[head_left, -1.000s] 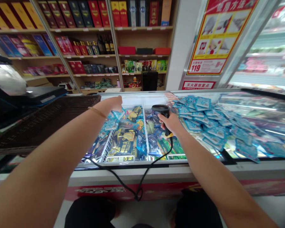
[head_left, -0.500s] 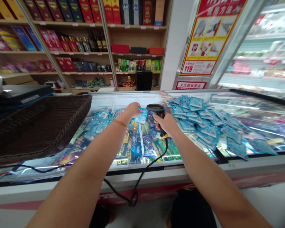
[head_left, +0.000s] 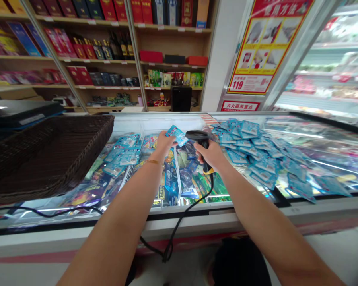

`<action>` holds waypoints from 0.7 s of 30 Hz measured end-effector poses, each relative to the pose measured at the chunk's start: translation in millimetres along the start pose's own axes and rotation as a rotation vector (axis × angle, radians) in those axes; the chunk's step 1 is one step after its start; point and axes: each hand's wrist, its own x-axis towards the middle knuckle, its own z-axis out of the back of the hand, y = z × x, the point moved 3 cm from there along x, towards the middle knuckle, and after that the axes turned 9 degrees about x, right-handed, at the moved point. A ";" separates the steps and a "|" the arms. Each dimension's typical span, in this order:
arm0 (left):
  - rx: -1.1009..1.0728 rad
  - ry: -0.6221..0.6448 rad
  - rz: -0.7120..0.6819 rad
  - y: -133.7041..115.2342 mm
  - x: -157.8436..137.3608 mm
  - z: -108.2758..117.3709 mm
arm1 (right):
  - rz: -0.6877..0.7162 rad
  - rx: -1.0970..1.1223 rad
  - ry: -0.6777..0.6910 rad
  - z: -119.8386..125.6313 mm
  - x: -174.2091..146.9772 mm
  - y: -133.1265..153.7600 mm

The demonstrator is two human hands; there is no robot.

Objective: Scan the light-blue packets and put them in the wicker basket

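Tipped upward since a moment ago, the blue packet sits by the scanner, left hand pinching its edge, right hand gripping the scanner; loose fingers could drop it into the freezer!

The left hand grips a blue packet at its near left edge, just left of the scanner head. The right hand holds the black handheld scanner by its handle. The cord hangs across the near edge of the chest freezer. A heap of blue packets lies at right; a brown wicker basket sits at left. Stocked shelves stand at the far side.
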 end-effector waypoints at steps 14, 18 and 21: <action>-0.206 0.035 0.037 4.6 5.4 11.0 | -0.030 -0.030 0.006 -0.5 -0.3 -5.7; -0.163 -0.004 -0.043 9.4 7.6 10.2 | 0.000 -0.035 0.012 0.1 -5.5 1.6; -0.110 -0.081 -0.112 12.5 11.7 14.3 | 0.019 -0.114 0.027 -1.5 -12.2 8.2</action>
